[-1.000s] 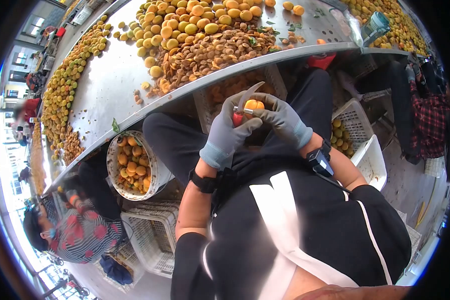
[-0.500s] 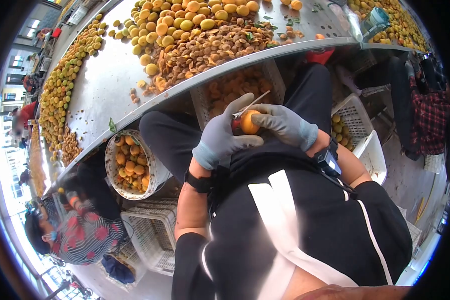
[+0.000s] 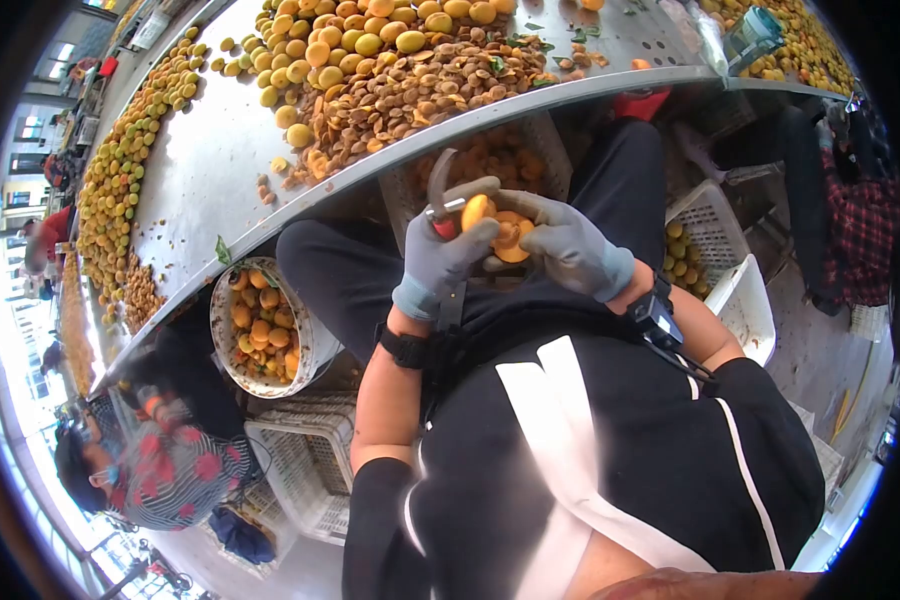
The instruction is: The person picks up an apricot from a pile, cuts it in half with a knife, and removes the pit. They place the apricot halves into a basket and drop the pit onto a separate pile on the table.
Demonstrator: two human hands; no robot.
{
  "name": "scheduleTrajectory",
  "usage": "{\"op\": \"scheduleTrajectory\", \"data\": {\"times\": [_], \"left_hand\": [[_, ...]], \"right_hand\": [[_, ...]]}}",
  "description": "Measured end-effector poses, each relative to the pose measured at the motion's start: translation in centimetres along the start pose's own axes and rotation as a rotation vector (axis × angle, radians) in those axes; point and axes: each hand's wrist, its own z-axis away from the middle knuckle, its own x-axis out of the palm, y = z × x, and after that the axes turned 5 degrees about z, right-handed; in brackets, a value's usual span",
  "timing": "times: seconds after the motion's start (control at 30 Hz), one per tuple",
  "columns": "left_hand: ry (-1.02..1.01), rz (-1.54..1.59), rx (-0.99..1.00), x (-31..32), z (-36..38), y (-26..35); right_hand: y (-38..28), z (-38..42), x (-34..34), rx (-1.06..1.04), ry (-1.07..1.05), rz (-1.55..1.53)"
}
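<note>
My left hand (image 3: 436, 262), in a grey glove, is closed around a red-handled knife (image 3: 444, 228). The knife's curved blade points up and away from me. At that hand's thumb and fingertips is one apricot half (image 3: 478, 211), cut side partly hidden. My right hand (image 3: 578, 248), gloved too, pinches another apricot half (image 3: 513, 237) with its cut face showing. Both halves are close together between my hands, above my lap. Below and beyond them a crate (image 3: 400, 205) under the table edge holds orange fruit pieces.
Whole apricots (image 3: 345, 45) and a heap of brown pits (image 3: 410, 95) lie on the metal table (image 3: 195, 180). A white bucket of apricots (image 3: 315, 350) stands at my left, near a plastic crate (image 3: 300, 470). At right are another crate (image 3: 715, 225) and a person in plaid (image 3: 855, 240).
The apricot, whole-looking before, is now in two parted halves. The knife has turned, so its blade points up instead of lying across the fruit. My left fingers have closed in.
</note>
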Motion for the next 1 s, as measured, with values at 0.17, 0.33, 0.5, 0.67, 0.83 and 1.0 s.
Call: {"op": "scheduleTrajectory", "data": {"times": [0.17,0.33,0.5,0.67,0.83,1.0], "left_hand": [[0.035,0.353,0.004,0.4,-1.1,-1.5],[0.034,0.498,-0.018,-0.1,-0.7,-1.2],[0.039,0.401,-0.071,-1.1,-1.0,-1.6],[0.222,0.059,-0.103,-2.2,-2.9,-4.9],[0.357,-0.774,-0.075,-4.8,-3.9,-6.1],[0.423,-0.947,-0.066,-5.5,-3.9,-6.6]], "right_hand": [[0.8,-0.8,-1.4,0.106,-0.005,-0.53],[2.0,-1.5,-2.6,0.05,0.156,-0.595],[3.8,-2.1,-4.5,0.107,0.202,-0.685],[5.6,-3.5,-5.5,0.18,0.403,-0.687],[5.8,-3.3,-5.4,0.193,0.475,-0.689],[5.0,-3.4,-6.3,0.205,0.486,-0.602]]}}
